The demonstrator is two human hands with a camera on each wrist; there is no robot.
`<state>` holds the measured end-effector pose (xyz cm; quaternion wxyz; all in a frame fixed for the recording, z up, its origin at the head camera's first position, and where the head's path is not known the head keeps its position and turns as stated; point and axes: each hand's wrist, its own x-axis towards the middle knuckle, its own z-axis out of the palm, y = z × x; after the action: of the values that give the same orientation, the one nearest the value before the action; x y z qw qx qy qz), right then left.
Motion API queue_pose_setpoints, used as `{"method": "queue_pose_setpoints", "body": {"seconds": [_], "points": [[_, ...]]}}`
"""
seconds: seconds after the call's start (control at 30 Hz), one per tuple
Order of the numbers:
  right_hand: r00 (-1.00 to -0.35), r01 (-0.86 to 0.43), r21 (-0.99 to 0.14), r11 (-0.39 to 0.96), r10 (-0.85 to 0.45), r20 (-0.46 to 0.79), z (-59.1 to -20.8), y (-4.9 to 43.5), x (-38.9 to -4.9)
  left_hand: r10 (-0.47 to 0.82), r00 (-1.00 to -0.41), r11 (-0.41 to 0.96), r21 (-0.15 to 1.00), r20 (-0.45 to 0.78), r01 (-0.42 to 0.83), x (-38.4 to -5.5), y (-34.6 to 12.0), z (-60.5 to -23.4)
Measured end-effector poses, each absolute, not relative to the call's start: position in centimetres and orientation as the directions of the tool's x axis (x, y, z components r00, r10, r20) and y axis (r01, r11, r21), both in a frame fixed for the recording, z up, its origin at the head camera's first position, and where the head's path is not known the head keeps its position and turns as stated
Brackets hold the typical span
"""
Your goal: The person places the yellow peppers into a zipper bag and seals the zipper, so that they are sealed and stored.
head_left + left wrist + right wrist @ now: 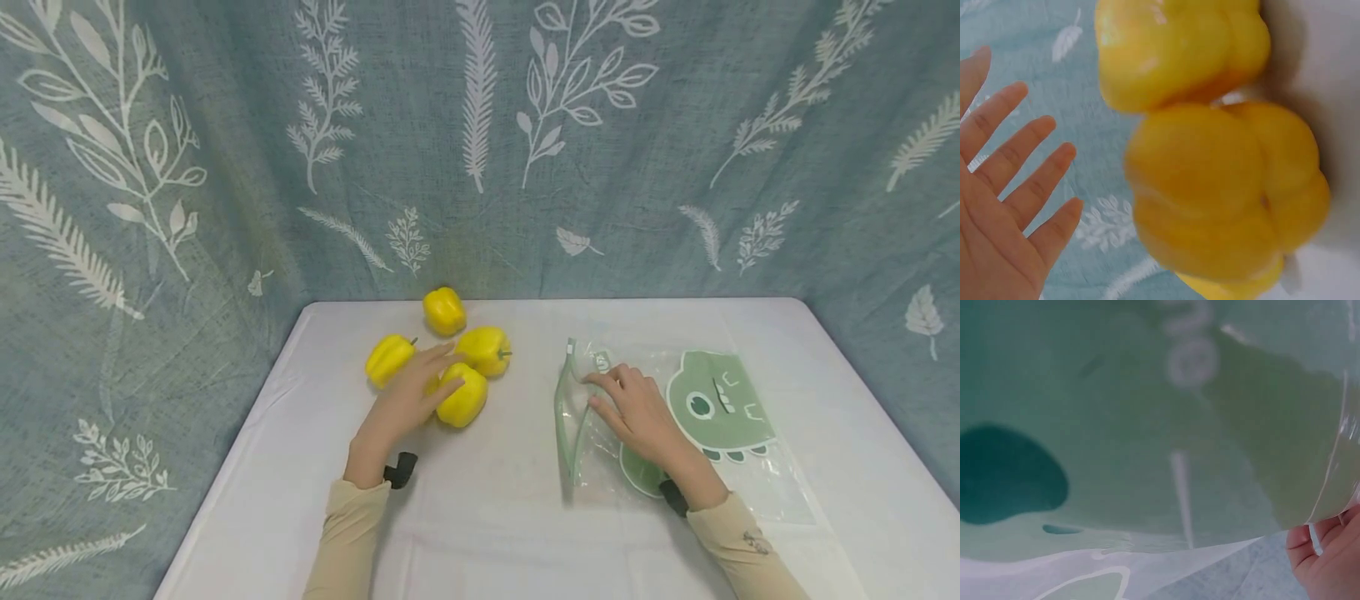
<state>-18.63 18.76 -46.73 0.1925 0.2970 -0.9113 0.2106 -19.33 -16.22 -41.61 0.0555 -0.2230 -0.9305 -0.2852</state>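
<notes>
Several yellow bell peppers lie grouped on the left half of the table. My left hand [408, 396] is over the group, its fingers spread and straight, between the left pepper [388, 360] and the front pepper [463, 398]. In the left wrist view the palm and fingers [1007, 150] appear apart from a large, near pepper [1210, 194]. A clear plastic zip bag [757, 483] with a green cartoon print lies at the right, its green-edged mouth parted. At that mouth my right hand [637, 417] pinches the film. In the right wrist view, bent fingers [1329, 550] meet the bag's edge.
Another pepper [444, 312] sits near the table's back edge, and one [483, 350] lies on its side with its stem pointing right. The white table [495, 517] is bordered by a blue-green leaf-patterned curtain [420, 167] behind and at both sides.
</notes>
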Motion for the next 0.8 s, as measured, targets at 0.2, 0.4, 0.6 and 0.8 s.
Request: {"method": "queue_pose_setpoints", "body": {"seconds": [0.2, 0.4, 0.6, 0.8], "points": [[-0.750, -0.621, -0.266, 0.737, -0.460, 0.475, -46.7, 18.7, -18.6, 0.330, -0.919, 0.753, 0.527, 0.214, 0.393, -19.9, -17.8, -42.0], [-0.755, -0.617, -0.271, 0.738, -0.460, 0.466, -46.6, 18.6, -18.5, 0.277, -0.933, 0.759, 0.543, 0.229, 0.358, -20.6, -19.5, -42.6], [-0.763, -0.611, -0.281, 0.740, -0.456, 0.459, -46.6, 18.6, -18.5, 0.226, -0.951, 0.779, 0.546, 0.213, 0.307, -21.4, -21.0, -42.9], [-0.763, -0.613, -0.288, 0.736, -0.456, 0.459, -46.5, 18.6, -18.5, 0.193, -0.967, 0.787, 0.562, 0.169, 0.255, -21.9, -22.4, -43.2]]}}
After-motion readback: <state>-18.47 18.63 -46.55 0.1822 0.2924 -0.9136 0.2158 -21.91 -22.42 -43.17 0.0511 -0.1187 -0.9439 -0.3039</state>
